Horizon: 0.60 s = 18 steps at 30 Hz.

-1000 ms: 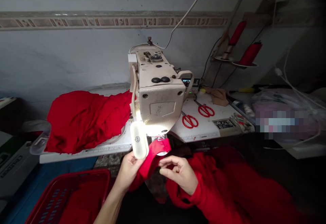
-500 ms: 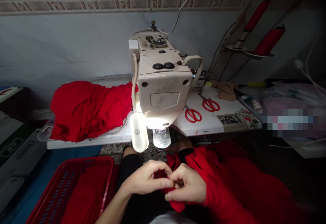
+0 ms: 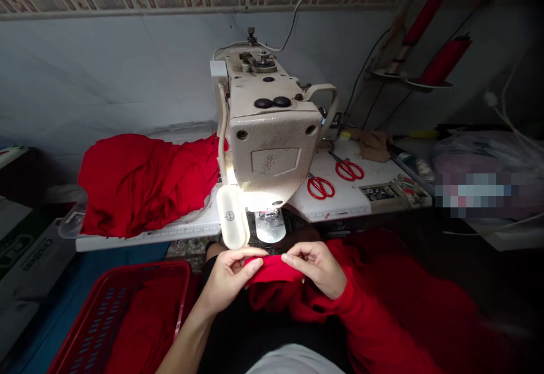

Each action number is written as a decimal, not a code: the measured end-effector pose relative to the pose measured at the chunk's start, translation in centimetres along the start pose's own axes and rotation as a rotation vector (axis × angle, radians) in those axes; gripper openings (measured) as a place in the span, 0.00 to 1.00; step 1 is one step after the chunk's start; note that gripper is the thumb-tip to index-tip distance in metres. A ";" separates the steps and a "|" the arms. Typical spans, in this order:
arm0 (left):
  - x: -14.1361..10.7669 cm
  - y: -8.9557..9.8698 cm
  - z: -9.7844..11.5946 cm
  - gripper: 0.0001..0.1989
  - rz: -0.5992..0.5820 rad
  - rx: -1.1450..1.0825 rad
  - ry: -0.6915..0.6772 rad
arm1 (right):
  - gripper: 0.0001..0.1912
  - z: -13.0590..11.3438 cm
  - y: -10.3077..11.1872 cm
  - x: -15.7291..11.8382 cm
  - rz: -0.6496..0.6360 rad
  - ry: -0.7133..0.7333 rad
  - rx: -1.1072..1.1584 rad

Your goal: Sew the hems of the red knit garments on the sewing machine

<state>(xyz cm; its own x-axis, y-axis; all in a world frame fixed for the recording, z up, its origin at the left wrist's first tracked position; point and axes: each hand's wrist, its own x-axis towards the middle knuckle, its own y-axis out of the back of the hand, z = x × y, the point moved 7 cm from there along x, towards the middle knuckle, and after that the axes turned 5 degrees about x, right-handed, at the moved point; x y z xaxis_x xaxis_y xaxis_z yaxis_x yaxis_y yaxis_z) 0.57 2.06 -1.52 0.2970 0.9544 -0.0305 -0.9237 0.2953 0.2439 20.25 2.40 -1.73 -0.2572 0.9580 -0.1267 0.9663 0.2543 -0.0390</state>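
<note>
Left grip and right grip are both pinching a folded red fabric band just off the sewing machine, nothing under the foot right now. Plenty of red cloth sits heaped at the surface's left end, more in the red basket.

A folded red fabric band, pinched between left hand and right hand, lies above a bunched red garment

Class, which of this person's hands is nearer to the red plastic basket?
Left. The left hand sits just right of the red plastic basket; the right hand is farther right, beyond the red fabric band both hold.
</note>
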 end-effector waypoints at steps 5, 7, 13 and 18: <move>0.4 1.0 3.3 0.13 0.053 0.349 -0.263 | 0.14 -3.5 0.1 -0.2 0.087 0.171 -0.128; 0.6 1.0 3.7 0.13 0.051 0.363 -0.277 | 0.14 -4.5 0.2 -0.1 0.125 0.229 -0.155; 1.2 1.5 3.1 0.14 0.127 0.207 -0.118 | 0.15 -4.8 1.0 0.5 0.184 0.233 -0.112; 1.2 1.2 2.9 0.15 0.114 0.152 -0.025 | 0.16 -3.6 1.6 1.1 0.208 0.198 -0.074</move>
<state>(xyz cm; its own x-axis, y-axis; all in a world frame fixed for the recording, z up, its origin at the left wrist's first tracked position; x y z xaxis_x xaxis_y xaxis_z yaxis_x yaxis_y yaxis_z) 0.49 3.43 1.60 0.2000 0.9794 0.0296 -0.9053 0.1731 0.3878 21.54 4.29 1.67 -0.0549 0.9959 0.0716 0.9978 0.0520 0.0414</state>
